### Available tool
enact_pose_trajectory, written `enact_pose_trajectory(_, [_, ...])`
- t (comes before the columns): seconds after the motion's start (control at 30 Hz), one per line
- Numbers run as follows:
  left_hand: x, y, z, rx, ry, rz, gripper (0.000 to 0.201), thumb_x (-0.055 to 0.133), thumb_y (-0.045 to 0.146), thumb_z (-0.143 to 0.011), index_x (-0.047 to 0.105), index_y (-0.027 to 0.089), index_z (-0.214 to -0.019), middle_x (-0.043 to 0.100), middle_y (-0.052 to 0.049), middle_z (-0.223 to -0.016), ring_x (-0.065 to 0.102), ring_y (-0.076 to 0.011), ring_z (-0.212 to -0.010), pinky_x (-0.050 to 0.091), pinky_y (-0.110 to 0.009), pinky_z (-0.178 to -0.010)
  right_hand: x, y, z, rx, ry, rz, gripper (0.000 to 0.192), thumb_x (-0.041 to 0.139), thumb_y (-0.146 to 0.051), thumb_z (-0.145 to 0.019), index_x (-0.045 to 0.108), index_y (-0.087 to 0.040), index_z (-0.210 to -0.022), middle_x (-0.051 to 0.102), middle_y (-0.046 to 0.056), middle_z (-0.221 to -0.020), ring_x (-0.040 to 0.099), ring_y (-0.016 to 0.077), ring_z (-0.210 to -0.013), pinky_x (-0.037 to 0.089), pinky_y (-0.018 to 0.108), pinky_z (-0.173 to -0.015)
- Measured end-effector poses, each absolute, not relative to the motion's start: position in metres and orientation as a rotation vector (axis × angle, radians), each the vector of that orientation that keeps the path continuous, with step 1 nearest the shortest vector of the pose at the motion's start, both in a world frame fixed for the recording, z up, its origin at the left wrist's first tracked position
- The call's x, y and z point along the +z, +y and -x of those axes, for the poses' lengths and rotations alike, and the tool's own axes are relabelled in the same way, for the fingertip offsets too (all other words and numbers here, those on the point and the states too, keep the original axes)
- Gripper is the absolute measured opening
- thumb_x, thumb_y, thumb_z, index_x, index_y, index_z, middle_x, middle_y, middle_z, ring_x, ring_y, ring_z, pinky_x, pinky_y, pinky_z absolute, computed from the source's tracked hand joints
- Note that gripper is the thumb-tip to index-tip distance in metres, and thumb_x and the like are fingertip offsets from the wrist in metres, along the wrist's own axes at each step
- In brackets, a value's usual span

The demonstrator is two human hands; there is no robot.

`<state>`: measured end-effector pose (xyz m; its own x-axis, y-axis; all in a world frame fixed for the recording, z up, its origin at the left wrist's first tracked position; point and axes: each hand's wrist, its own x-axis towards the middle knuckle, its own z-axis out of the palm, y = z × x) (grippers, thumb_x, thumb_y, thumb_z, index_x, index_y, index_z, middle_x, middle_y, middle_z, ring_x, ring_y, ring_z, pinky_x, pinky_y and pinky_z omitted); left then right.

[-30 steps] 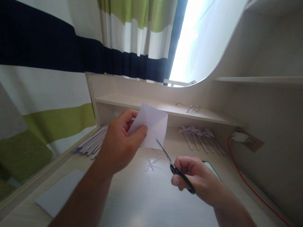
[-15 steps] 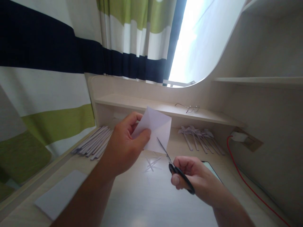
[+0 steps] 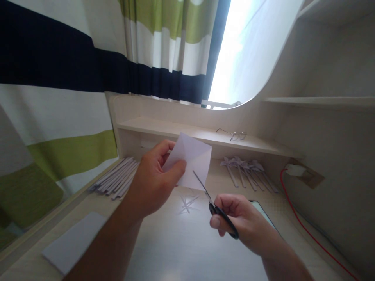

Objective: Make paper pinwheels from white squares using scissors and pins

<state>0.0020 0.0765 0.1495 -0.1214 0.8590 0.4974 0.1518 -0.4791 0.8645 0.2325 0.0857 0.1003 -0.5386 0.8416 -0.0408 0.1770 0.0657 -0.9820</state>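
My left hand (image 3: pixel 159 175) pinches a creased white square of paper (image 3: pixel 197 156) by its left side, holding it up above the desk. In my right hand (image 3: pixel 237 218) is a pair of black-handled scissors (image 3: pixel 224 220), fingers wrapped round the handles. Their blades point up and left, overlapping the paper's lower right part; the blades look closed or nearly so. Below the paper, a few thin white paper strips (image 3: pixel 187 203) lie crossed on the desk (image 3: pixel 181 246).
Rolled paper sticks (image 3: pixel 117 177) lie bundled at the left, paper pinwheels on sticks (image 3: pixel 249 171) at the back right. A paper stack (image 3: pixel 74 242) sits front left. A phone (image 3: pixel 263 214) lies behind my right hand; glasses (image 3: pixel 238 136) rest on the shelf. A red cable (image 3: pixel 304 224) runs along the right wall.
Very little differs. The scissors and my right hand have shifted slightly left, and the paper has moved a touch left with my left hand.
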Motion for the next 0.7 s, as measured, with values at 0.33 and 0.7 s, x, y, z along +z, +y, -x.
enact_pose_trajectory(0.33, [0.1446, 0.0788, -0.0053, 1.627, 1.095, -1.611, 0.01, 0.069, 0.023, -0.087, 0.064, 0.02, -0.095, 0.066, 0.005, -0.073, 0.057, -0.0114, -0.058, 0.045, -0.018, -0.049, 0.1016, 0.0839, -0.231, 1.499, -1.784, 1.009, 0.035, 0.085, -0.041, -0.077, 0.062, -0.016, -0.069, 0.063, -0.001, -0.06, 0.045, 0.0086, -0.054, 0.031, 0.022, -0.05])
enact_pose_trajectory(0.7, [0.1444, 0.0782, -0.0055, 1.627, 1.092, -1.6, 0.009, 0.069, 0.021, -0.088, 0.063, 0.021, -0.095, 0.067, 0.006, -0.072, 0.057, -0.0104, -0.058, 0.045, -0.017, -0.049, 0.0994, 0.0855, -0.2307, 1.489, -1.782, 0.991, 0.035, 0.085, -0.041, -0.078, 0.062, -0.017, -0.069, 0.063, -0.002, -0.06, 0.045, 0.0085, -0.054, 0.031, 0.022, -0.051])
